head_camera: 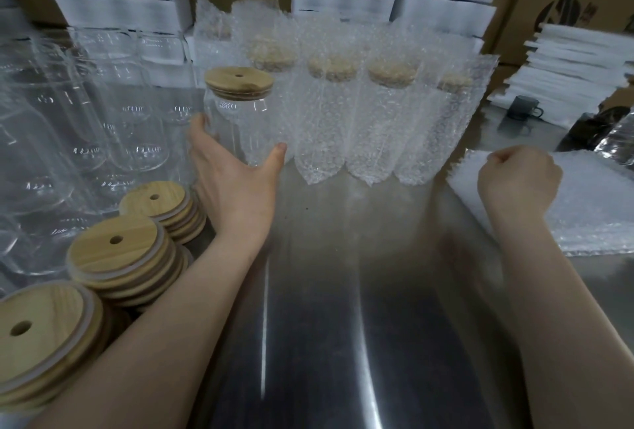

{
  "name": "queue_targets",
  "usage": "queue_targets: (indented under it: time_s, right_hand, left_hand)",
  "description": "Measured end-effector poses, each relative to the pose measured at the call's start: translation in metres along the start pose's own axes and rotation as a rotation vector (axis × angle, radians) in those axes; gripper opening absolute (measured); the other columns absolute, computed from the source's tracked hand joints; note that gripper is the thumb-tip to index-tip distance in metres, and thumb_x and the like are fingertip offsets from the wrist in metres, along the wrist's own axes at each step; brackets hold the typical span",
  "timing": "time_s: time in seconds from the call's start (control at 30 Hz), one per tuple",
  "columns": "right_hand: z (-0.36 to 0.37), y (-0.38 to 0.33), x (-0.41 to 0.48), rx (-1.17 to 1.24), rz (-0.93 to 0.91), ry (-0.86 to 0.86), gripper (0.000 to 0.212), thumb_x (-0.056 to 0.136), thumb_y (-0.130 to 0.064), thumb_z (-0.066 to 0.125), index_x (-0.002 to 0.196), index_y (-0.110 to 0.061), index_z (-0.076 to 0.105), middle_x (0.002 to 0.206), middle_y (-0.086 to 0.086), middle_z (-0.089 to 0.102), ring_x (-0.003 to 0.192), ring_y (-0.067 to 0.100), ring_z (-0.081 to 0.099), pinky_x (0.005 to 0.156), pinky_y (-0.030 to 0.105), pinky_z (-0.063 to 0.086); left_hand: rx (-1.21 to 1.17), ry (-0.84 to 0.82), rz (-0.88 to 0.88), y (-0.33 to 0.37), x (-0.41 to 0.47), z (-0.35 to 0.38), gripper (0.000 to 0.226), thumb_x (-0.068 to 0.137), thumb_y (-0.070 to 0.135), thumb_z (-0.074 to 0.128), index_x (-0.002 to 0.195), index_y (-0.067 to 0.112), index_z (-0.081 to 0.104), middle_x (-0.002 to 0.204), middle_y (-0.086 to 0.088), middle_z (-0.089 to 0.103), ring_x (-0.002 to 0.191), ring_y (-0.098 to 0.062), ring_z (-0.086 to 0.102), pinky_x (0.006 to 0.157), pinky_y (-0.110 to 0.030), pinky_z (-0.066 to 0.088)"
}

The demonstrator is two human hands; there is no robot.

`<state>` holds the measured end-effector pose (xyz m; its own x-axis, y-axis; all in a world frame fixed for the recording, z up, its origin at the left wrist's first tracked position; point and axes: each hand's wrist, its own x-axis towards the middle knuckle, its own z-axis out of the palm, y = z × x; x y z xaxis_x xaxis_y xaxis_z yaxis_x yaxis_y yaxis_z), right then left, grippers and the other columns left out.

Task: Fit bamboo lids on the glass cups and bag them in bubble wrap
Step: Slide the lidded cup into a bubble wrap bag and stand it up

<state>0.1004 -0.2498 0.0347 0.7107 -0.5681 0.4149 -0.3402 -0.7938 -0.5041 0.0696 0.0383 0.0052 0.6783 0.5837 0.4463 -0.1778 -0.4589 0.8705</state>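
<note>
Stacks of bamboo lids [113, 253] sit nearest, at the left of the steel table [343, 291]. The left hand [233, 185] is spread around a lidded glass cup [240, 120]. The right hand [514, 178] is clenched on flat bubble wrap [590, 205]. Bagged cups [343, 113] stand behind

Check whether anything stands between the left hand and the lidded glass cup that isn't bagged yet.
Nothing visible does. The left hand is open and already at the lidded glass cup, fingers and thumb spread on either side of its lower part; a firm grip cannot be confirmed.
</note>
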Motion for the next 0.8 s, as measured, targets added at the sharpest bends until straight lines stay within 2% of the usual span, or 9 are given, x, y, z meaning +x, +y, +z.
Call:
queue_targets:
  time_s: [0.1, 0.27, 0.37, 0.5, 0.57, 0.6, 0.63, 0.7, 0.8]
  right_hand:
    - [-0.003, 0.000, 0.001, 0.066, 0.028, 0.100, 0.031, 0.099, -0.010, 0.040, 0.103, 0.004, 0.067, 0.109, 0.028, 0.063, 0.108, 0.046, 0.054, 0.077, 0.035, 0.036]
    - [-0.014, -0.015, -0.011, 0.353, 0.039, 0.391, 0.026, 0.100, -0.015, 0.040, 0.112, 0.000, 0.057, 0.117, 0.017, 0.060, 0.110, 0.031, 0.055, 0.077, 0.024, 0.032]
    - [-0.015, -0.030, -0.025, 0.523, -0.078, 0.449, 0.023, 0.097, -0.018, 0.044, 0.106, 0.001, 0.054, 0.105, 0.013, 0.060, 0.097, 0.025, 0.056, 0.073, 0.020, 0.030]
    - [-0.009, -0.051, -0.045, 0.731, -0.264, 0.316, 0.013, 0.094, -0.018, 0.051, 0.098, -0.006, 0.056, 0.085, -0.002, 0.056, 0.076, 0.010, 0.052, 0.071, 0.023, 0.037]
    - [-0.008, -0.059, -0.055, 0.853, -0.319, 0.147, 0.005, 0.094, -0.015, 0.055, 0.090, -0.017, 0.054, 0.080, -0.005, 0.057, 0.075, 0.016, 0.058, 0.071, 0.032, 0.047]
    - [-0.008, -0.063, -0.060, 0.928, -0.337, 0.050, 0.012, 0.094, -0.013, 0.056, 0.087, -0.022, 0.053, 0.079, -0.005, 0.058, 0.076, 0.018, 0.062, 0.070, 0.035, 0.051]
    - [-0.008, -0.065, -0.064, 1.001, -0.360, -0.047, 0.018, 0.094, -0.010, 0.057, 0.085, -0.025, 0.054, 0.080, -0.003, 0.059, 0.075, 0.016, 0.064, 0.066, 0.035, 0.053]
    - [-0.008, -0.070, -0.072, 1.091, -0.401, -0.204, 0.020, 0.094, -0.003, 0.059, 0.087, -0.022, 0.058, 0.079, -0.002, 0.061, 0.069, 0.008, 0.063, 0.058, 0.025, 0.053]
    - [-0.006, -0.075, -0.081, 1.171, -0.415, -0.375, 0.022, 0.089, 0.006, 0.062, 0.091, -0.016, 0.063, 0.073, -0.004, 0.061, 0.062, 0.003, 0.060, 0.056, 0.019, 0.052]
  left_hand:
    - [-0.001, 0.005, 0.018, 0.001, -0.002, -0.001, 0.104, 0.078, 0.037, 0.080, 0.153, 0.009, 0.015, 0.156, -0.013, 0.025, 0.143, -0.027, 0.029, 0.118, -0.039, 0.026]
    - [0.087, 0.046, 0.146, 0.015, -0.008, -0.007, 0.101, 0.077, 0.030, 0.080, 0.152, 0.008, 0.016, 0.156, -0.021, 0.012, 0.146, -0.031, 0.018, 0.119, -0.035, 0.015]
    - [0.166, 0.140, 0.371, 0.030, -0.015, -0.012, 0.085, 0.079, 0.026, 0.074, 0.146, -0.003, 0.029, 0.153, -0.027, 0.021, 0.142, -0.033, 0.024, 0.117, -0.052, 0.025]
    - [0.112, 0.158, 0.712, 0.042, -0.024, -0.012, 0.067, 0.078, 0.014, 0.068, 0.136, 0.000, 0.038, 0.143, -0.033, 0.034, 0.131, -0.036, 0.039, 0.102, -0.059, 0.039]
    - [0.056, 0.094, 0.822, 0.046, -0.028, -0.012, 0.053, 0.080, 0.009, 0.065, 0.128, -0.004, 0.049, 0.134, -0.029, 0.046, 0.122, -0.036, 0.049, 0.098, -0.055, 0.043]
    - [0.015, 0.028, 0.842, 0.047, -0.031, -0.011, 0.043, 0.082, 0.007, 0.063, 0.123, -0.005, 0.055, 0.126, -0.025, 0.055, 0.115, -0.033, 0.054, 0.095, -0.050, 0.046]
    - [-0.029, -0.072, 0.811, 0.048, -0.035, -0.010, 0.036, 0.085, 0.008, 0.061, 0.119, -0.003, 0.060, 0.115, -0.018, 0.062, 0.104, -0.029, 0.058, 0.088, -0.044, 0.049]
    - [-0.083, -0.323, 0.589, 0.051, -0.043, -0.009, 0.032, 0.089, 0.022, 0.059, 0.117, 0.008, 0.063, 0.102, -0.003, 0.067, 0.084, -0.019, 0.061, 0.073, -0.033, 0.049]
    - [-0.079, -0.587, 0.251, 0.047, -0.049, -0.001, 0.047, 0.085, 0.050, 0.062, 0.124, 0.024, 0.060, 0.099, 0.008, 0.066, 0.075, -0.011, 0.060, 0.070, -0.027, 0.046]
